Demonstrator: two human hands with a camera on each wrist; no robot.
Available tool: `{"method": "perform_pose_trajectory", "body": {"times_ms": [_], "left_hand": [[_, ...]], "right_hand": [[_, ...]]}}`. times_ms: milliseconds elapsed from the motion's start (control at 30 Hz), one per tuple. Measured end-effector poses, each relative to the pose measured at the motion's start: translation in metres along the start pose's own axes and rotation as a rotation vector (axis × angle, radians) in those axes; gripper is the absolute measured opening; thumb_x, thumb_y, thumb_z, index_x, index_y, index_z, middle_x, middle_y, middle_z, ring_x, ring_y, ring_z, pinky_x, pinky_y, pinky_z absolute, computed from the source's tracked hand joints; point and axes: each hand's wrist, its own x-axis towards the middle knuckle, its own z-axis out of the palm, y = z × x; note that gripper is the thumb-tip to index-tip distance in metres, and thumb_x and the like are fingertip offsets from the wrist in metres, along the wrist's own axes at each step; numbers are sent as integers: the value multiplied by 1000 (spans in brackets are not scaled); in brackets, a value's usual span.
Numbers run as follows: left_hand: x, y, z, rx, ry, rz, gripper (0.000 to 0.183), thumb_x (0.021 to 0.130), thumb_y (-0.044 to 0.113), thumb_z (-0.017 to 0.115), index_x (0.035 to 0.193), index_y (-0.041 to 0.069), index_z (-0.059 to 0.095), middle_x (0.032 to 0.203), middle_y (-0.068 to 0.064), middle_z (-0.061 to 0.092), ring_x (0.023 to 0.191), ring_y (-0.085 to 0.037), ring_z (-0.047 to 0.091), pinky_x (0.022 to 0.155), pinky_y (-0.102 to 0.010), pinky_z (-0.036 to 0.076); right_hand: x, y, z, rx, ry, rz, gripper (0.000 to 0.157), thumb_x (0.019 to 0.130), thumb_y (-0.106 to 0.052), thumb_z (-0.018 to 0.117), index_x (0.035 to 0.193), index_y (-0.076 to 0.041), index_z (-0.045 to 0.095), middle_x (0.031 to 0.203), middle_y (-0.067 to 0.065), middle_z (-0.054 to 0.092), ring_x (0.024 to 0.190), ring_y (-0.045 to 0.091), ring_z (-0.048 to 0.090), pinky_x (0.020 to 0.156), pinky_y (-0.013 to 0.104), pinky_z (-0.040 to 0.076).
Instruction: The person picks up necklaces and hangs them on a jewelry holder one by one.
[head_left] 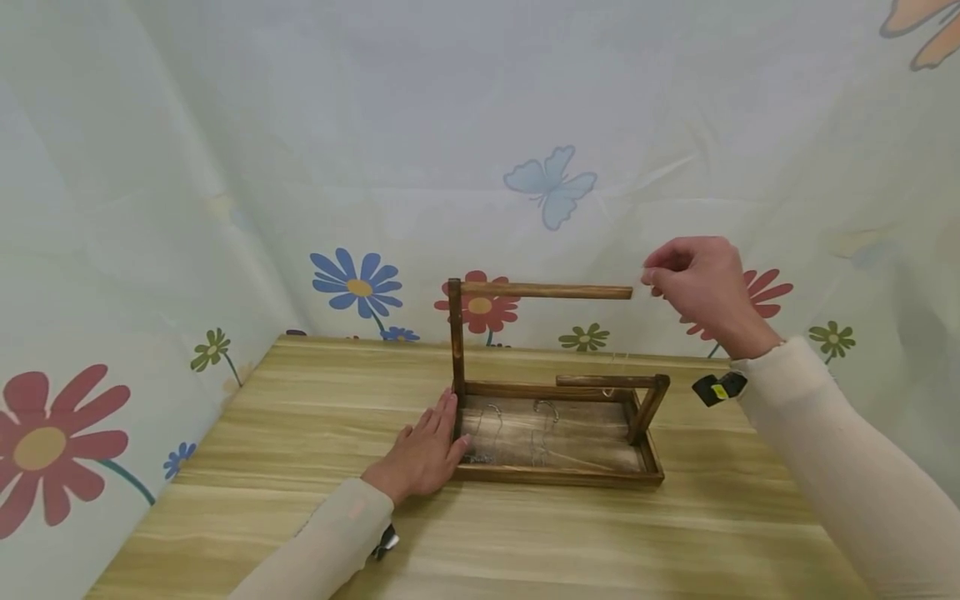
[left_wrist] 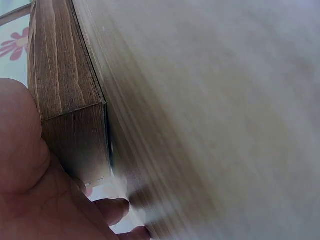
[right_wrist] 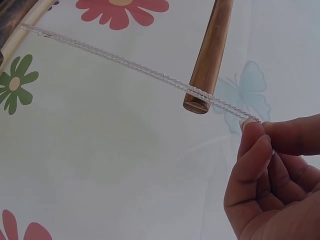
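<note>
My right hand (head_left: pixel 701 279) pinches one end of a thin silver chain necklace (right_wrist: pixel 150 70) between thumb and fingertips, just right of the upper bar's free end. The doubled chain hangs down from the pinch and passes across the tip of the upper bar (right_wrist: pixel 210 55) in the right wrist view. My left hand (head_left: pixel 423 454) rests with extended fingers against the left end of a dark wooden jewelry stand (head_left: pixel 555 477). More thin chains (head_left: pixel 538 446) lie in its tray.
A shorter, lower bar (head_left: pixel 600 381) rises on a post at the tray's right end. The stand sits on a wood-grain table (head_left: pixel 300 417). Behind hangs a pale cloth (head_left: pixel 420 167) printed with flowers and butterflies.
</note>
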Motion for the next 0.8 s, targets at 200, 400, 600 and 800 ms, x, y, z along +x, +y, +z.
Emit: {"method": "perform_pose_trajectory", "body": {"times_ms": [200,400,600,800], "left_hand": [[0,0,-1,8,-1,-1,73,113,46,34,169,8,5,178,-7,1,160,-43,23,123,-69,25],[1,1,-1,1,-3,0,73,113,46,34,169,8,5,178,-8,2,160,-43,23,123,-70,25],[2,1,0,10,-6,-4,73,113,46,33,169,9,4,178,-7,1,160,-42,23,123,-69,25],[2,0,-1,13,-11,-10,73,113,46,33,169,9,4,178,-7,0,160,-42,23,123,-69,25]], "right_hand": [[3,-1,2,-6,17,10,18,98,-18,69,105,-3,77,79,-8,74,68,1,67,61,26,51],[7,-1,2,-27,31,25,20,99,-19,67,106,-3,77,81,-4,75,67,1,65,62,27,50],[8,-5,5,-27,33,42,21,98,-20,66,106,-4,76,87,7,78,68,3,66,62,30,50],[10,-9,9,-7,5,68,21,99,-19,66,108,-3,75,98,15,79,70,2,68,64,30,53]]}}
